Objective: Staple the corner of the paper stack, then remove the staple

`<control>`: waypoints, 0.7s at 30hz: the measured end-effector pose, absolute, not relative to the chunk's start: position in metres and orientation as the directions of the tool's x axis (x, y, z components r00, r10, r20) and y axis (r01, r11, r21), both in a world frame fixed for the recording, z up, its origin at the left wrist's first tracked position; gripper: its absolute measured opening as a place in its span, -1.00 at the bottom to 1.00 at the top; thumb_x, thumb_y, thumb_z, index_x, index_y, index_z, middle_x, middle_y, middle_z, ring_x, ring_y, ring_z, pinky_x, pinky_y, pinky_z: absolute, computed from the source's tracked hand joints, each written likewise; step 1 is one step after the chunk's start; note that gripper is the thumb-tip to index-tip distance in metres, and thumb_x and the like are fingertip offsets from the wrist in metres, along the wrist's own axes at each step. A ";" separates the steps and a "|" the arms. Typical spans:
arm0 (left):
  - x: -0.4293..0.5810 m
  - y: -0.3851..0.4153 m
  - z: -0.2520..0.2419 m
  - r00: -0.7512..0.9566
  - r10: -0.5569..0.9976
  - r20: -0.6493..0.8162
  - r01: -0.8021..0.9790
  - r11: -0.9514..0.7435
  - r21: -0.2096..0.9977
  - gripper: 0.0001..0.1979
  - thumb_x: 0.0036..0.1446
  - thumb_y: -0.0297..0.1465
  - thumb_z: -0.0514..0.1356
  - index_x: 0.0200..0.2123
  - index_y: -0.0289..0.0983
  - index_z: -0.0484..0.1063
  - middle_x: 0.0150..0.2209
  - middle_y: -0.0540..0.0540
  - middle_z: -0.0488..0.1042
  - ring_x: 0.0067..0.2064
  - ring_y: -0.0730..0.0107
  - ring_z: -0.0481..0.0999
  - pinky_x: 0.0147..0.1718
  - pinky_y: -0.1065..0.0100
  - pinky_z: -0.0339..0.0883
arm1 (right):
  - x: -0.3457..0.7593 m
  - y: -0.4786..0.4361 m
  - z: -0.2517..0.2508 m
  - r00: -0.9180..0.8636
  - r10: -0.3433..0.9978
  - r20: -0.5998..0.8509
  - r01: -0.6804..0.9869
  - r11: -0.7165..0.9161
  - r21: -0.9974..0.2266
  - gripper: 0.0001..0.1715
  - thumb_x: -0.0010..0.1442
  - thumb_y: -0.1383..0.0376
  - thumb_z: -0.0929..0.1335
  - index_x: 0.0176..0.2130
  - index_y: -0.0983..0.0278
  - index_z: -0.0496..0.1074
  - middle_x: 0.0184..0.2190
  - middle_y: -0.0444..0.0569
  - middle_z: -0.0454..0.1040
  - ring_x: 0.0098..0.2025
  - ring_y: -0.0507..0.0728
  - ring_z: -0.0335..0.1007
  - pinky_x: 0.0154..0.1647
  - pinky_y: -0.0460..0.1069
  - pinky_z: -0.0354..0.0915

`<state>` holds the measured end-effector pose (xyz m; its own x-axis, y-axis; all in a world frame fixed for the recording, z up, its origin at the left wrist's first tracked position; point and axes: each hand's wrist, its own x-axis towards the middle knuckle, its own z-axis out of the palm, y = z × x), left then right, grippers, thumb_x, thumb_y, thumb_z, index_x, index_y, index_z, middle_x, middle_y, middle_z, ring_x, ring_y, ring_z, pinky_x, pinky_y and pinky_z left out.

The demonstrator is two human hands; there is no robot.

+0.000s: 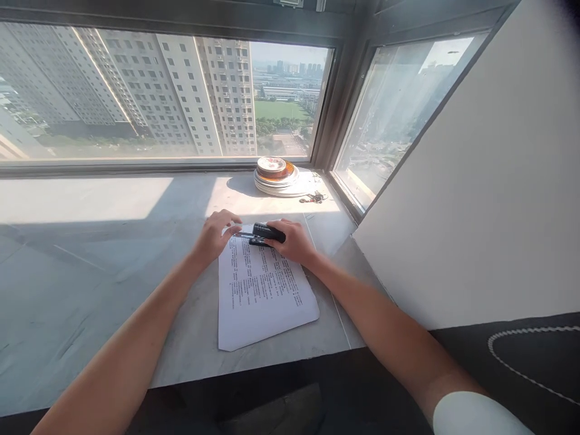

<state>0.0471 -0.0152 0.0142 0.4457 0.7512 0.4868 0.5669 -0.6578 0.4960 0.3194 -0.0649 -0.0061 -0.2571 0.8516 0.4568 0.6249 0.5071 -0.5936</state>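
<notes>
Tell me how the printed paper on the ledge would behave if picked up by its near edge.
The printed paper would probably sag, as it looks thin. It should feel light, lying as a flat layer on the ledge. The stapler at its far end might drag on it.

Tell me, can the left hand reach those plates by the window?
Probably yes: only sill lies between the left hand and the plates, though that hand is busy at the stapler.

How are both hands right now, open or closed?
Left hand: fingers curled by the metal strip; can't tell if gripping.
Right hand: closed around the black stapler.
</notes>
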 end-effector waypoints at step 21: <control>0.055 -0.016 0.009 0.522 0.731 0.440 0.471 -0.676 0.566 -0.70 0.45 -0.08 0.21 -0.13 -0.18 0.55 -0.15 -0.14 0.59 -0.14 0.13 0.54 -0.02 0.10 0.42 | 0.320 -0.064 -0.007 -0.222 0.837 0.501 0.593 0.524 -0.612 -0.63 0.28 0.27 0.53 0.08 0.17 0.60 -0.13 0.00 0.67 -0.10 0.21 0.56 0.00 0.10 0.45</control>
